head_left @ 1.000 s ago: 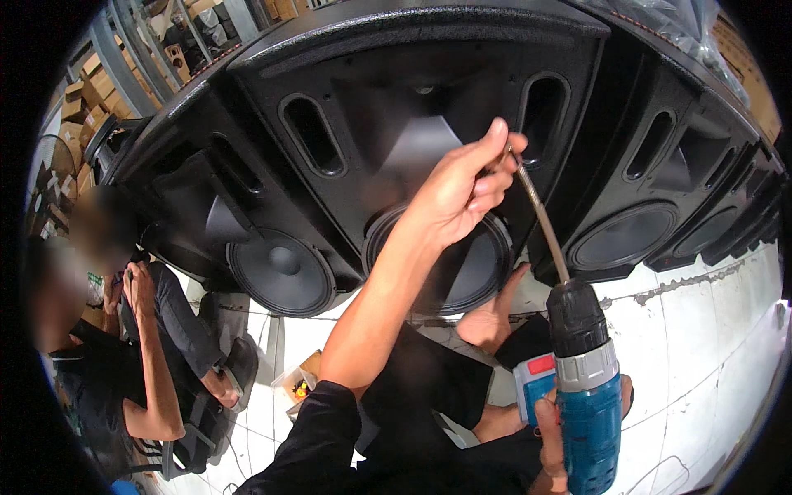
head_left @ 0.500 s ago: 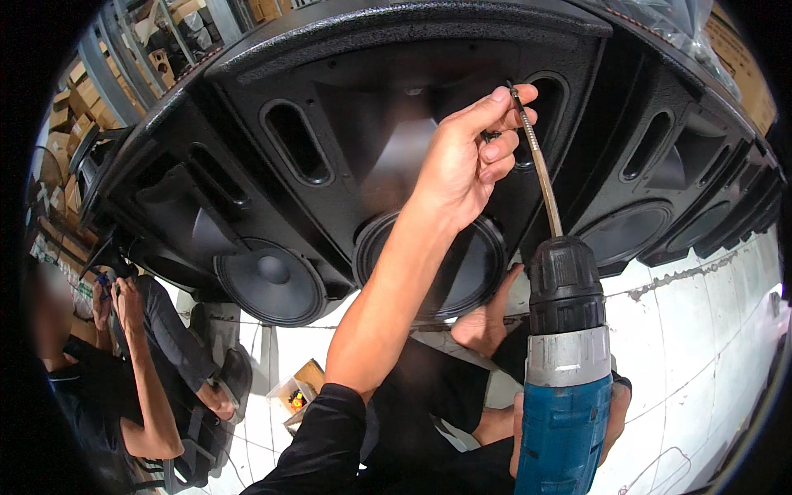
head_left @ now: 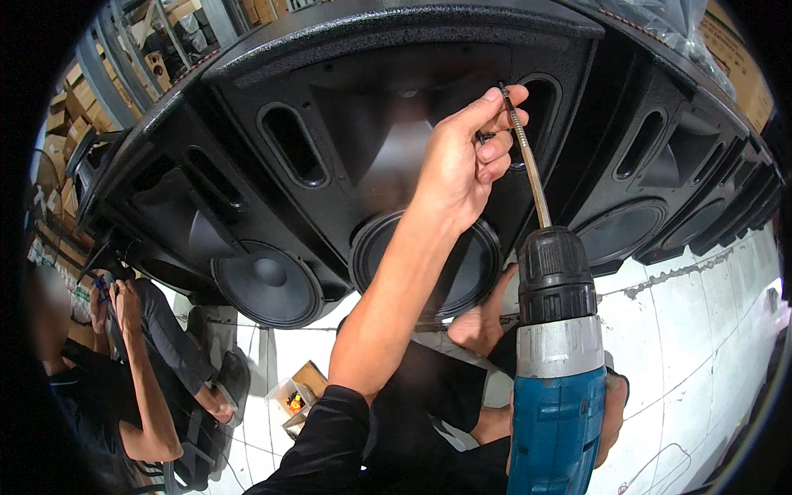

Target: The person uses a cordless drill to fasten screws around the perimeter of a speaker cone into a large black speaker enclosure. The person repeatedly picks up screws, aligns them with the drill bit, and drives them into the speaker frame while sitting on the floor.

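Observation:
My right hand is wrapped round the body of a blue and grey power drill with a black chuck; the drill hides most of its fingers. A long steel driver bit runs from the chuck up to my left hand. There, thumb and forefinger pinch a small dark screw at the bit's tip. More dark screws show partly between the curled fingers. Right behind this hand is the black front of a large speaker cabinet, with slot-shaped ports, a horn and a round speaker cone.
More black speaker cabinets stand on both sides. A small clear box with small coloured items is on the white tiled floor. At the left a co-worker sits close by. Shelving and cartons are behind.
The drill and bit appear slightly further left and higher, with the left hand staying at the bit's tip. The whole view has shifted a little. Both grips are unchanged.

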The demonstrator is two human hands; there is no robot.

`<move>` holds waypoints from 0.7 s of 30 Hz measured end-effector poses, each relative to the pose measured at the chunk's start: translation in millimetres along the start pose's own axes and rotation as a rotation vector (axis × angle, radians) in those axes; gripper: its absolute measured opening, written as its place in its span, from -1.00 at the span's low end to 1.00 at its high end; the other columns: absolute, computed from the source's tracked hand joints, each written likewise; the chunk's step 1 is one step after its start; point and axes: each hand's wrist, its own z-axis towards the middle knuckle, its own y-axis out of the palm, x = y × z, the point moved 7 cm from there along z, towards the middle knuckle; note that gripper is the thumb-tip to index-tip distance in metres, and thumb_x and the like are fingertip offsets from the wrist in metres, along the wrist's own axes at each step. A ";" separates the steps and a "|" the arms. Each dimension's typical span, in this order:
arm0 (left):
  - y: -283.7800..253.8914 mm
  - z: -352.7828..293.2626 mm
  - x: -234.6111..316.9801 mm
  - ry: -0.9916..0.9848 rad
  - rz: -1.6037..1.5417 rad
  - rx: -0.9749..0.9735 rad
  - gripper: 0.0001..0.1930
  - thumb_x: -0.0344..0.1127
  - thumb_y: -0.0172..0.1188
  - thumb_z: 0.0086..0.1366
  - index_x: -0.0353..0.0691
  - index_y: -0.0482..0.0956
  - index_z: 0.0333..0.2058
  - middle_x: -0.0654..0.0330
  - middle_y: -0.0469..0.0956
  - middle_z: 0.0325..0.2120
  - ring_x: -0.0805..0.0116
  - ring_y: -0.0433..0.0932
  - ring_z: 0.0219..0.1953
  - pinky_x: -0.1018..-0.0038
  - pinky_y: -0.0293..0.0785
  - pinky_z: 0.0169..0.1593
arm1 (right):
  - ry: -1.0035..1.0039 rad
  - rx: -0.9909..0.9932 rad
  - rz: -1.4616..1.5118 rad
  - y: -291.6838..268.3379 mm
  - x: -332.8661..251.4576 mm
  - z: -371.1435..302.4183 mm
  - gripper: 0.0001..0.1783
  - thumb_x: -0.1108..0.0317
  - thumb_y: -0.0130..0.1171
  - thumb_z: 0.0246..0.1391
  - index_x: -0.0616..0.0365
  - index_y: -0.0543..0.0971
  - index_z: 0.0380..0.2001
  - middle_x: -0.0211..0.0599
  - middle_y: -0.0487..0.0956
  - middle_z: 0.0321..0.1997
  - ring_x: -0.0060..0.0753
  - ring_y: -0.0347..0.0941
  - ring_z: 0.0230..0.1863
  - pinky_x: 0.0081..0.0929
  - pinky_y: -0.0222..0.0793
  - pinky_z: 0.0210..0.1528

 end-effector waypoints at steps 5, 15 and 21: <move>-3.3 0.9 -5.3 -0.003 -0.008 0.000 -0.67 -0.18 0.02 0.40 -0.35 0.52 -0.09 0.30 0.49 -0.42 0.76 0.18 -0.67 0.76 0.04 -0.68 | 0.074 -0.057 0.225 3.8 5.1 0.6 -0.08 -0.39 -0.11 -0.02 0.02 0.14 0.26 0.00 0.27 0.26 0.05 0.31 0.22 0.04 0.34 0.14; -0.6 -1.3 -6.8 -0.032 -0.024 0.025 -0.65 -0.15 -0.01 0.41 -0.35 0.52 -0.10 0.26 0.48 -0.40 0.76 0.16 -0.69 0.75 0.03 -0.67 | 0.892 -0.466 1.466 29.5 22.9 -7.4 0.02 -0.51 -0.19 -0.06 -0.03 0.07 0.31 0.00 0.24 0.30 0.11 0.29 0.24 0.13 0.32 0.15; -12.3 -7.3 -15.5 -0.063 -0.007 -0.029 -0.65 -0.10 0.09 0.35 -0.25 0.56 -0.08 0.40 0.51 -0.42 0.77 0.21 -0.64 0.73 0.02 -0.61 | 1.209 -0.668 1.822 39.7 25.0 -15.1 0.08 -0.58 -0.25 -0.09 -0.07 0.03 0.34 0.01 0.22 0.32 0.14 0.28 0.26 0.17 0.32 0.15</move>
